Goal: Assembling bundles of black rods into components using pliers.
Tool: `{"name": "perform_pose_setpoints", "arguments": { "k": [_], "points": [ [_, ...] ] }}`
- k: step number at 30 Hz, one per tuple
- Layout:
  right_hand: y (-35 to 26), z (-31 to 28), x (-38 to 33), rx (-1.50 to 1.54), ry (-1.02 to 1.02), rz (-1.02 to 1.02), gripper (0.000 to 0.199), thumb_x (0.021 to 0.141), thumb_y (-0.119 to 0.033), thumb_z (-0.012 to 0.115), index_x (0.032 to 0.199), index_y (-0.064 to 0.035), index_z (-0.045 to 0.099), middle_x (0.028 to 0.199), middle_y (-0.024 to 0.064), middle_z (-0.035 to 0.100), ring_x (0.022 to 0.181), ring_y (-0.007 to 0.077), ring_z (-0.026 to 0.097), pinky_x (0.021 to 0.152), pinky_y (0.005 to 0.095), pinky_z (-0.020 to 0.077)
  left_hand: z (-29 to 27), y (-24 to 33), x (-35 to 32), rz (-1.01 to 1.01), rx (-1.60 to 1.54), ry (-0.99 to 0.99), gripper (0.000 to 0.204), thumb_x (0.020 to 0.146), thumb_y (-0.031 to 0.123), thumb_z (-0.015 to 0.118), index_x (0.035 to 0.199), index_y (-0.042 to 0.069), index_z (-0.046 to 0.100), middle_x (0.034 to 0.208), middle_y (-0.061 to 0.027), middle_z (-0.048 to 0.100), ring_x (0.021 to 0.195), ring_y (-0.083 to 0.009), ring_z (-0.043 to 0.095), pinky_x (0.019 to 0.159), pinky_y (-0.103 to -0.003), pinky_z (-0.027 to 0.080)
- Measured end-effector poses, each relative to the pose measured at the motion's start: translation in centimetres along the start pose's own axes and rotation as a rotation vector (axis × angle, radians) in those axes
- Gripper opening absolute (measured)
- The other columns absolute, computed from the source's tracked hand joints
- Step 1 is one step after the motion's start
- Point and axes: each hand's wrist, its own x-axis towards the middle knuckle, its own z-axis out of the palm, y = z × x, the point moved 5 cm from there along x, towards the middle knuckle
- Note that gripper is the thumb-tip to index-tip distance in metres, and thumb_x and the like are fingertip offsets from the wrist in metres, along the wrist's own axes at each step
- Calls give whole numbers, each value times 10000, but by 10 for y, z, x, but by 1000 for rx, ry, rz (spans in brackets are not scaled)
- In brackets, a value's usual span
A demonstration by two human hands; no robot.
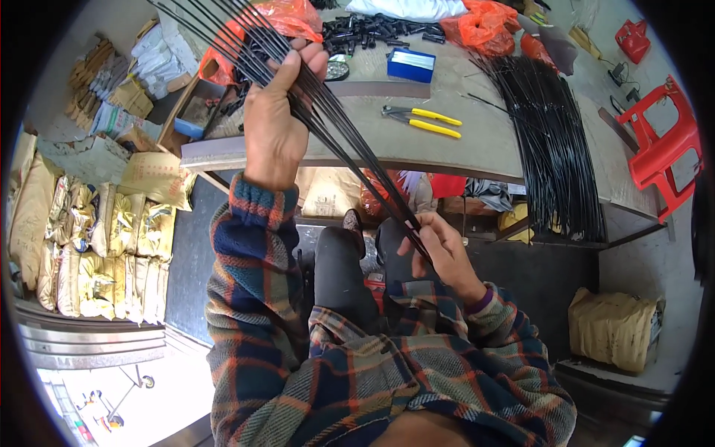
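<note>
A bundle of long thin black rods or cables (350, 151) slants across in front of me, from upper left down toward my lap. My left hand (281, 104) is wrapped round its upper part, thumb on top, and the far ends fan out past it. Lower down, my right hand (439, 249) pinches the near end of the bundle above my right thigh. On the table beyond lie pliers or cutters (423, 121) with yellow handles. A big pile of similar black strands (555, 149) hangs over the table's front edge at the right.
The grey table (477, 149) also carries a blue box (411, 65), a heap of black parts (372, 31) and orange plastic bags (484, 26). A red stool (663, 141) stands at the right. Stacked sacks (104, 246) fill the left side; a brown package (617, 328) sits lower right.
</note>
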Motion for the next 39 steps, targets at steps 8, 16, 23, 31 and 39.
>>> {"name": "perform_pose_setpoints", "arguments": {
  "k": [8,16,23,31,39],
  "points": [
    [40,-31,-33,-145,-158,170,156,888,-143,456,887,-10,536,546,-6,470,448,29,373,417,175,274,-73,88,36,-32,93,-318,183,889,39,446,1029,-69,492,893,-120,567,800,-207,556,772,-330,482],
    [81,-111,-100,-193,-355,627,199,915,-192,454,846,-37,557,684,34,595,540,70,511,479,192,395,-132,246,-5,324,252,3,172,888,-2,443,1020,-104,484,857,-85,528,598,-95,362,521,-199,325],
    [102,-38,-44,-361,-481,639,210,928,-234,422,890,-44,504,609,35,589,462,58,466,432,189,348,-183,291,-98,375,564,282,270,923,117,456,1090,-94,480,787,-32,465,560,-61,305,486,-178,271],
    [182,48,95,-188,-303,459,199,922,-231,435,891,-50,513,557,52,566,354,42,353,338,202,237,-214,276,-174,246,709,497,336,925,156,460,1170,-74,464,799,-15,495,580,-48,342,499,-165,277],
    [289,110,270,-360,-193,315,189,888,-199,475,928,-19,518,697,95,619,383,95,463,353,218,357,-224,231,-183,172,735,599,356,876,61,465,1196,-91,422,1064,-160,599,850,-159,590,802,-258,424]
  ]
}}
